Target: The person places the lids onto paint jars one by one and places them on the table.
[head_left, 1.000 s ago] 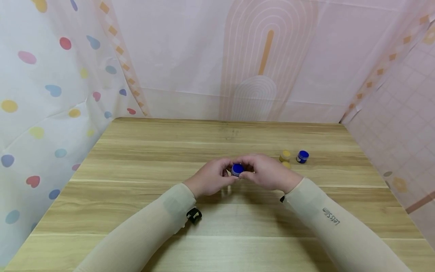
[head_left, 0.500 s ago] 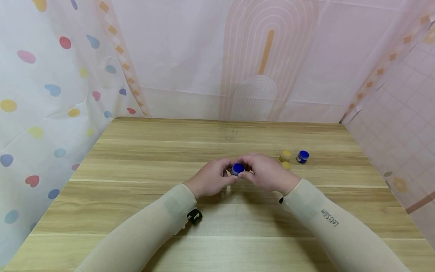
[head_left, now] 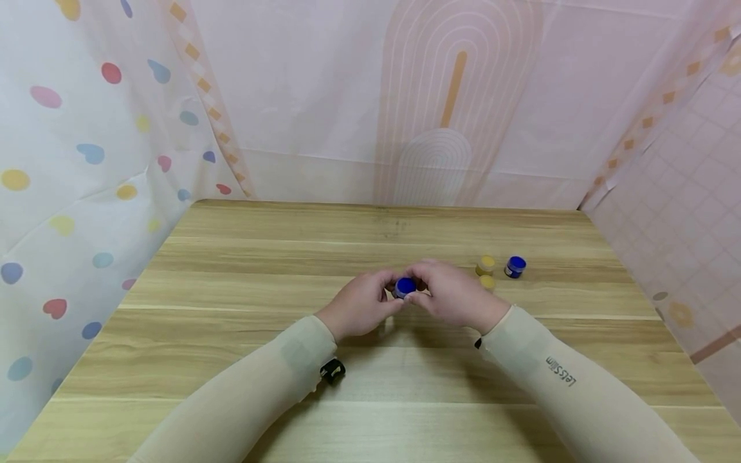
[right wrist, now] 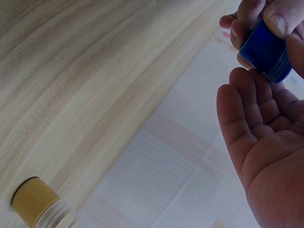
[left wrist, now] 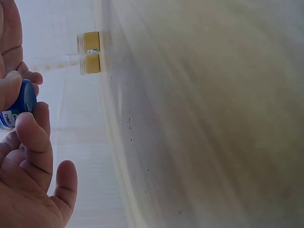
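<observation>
Both hands hold a small blue paint jar between them, over the middle of the table. My left hand grips its body from the left with thumb and fingers. From the right, my right hand pinches it near the top, thumb on the near side and fingers on the far side. In the left wrist view the jar shows a white-lettered label, partly covered by fingers. The right wrist view has the jar tilted, with the left thumb pressed against its side.
Two yellow paint jars stand just beyond the right hand, the nearer one partly hidden by it. Another blue jar stands to their right. All are on a wood-grain table, with a patterned curtain behind its far edge.
The hands and the blue jar stay in nearly the same place. The right forearm has shifted very slightly to the left.
</observation>
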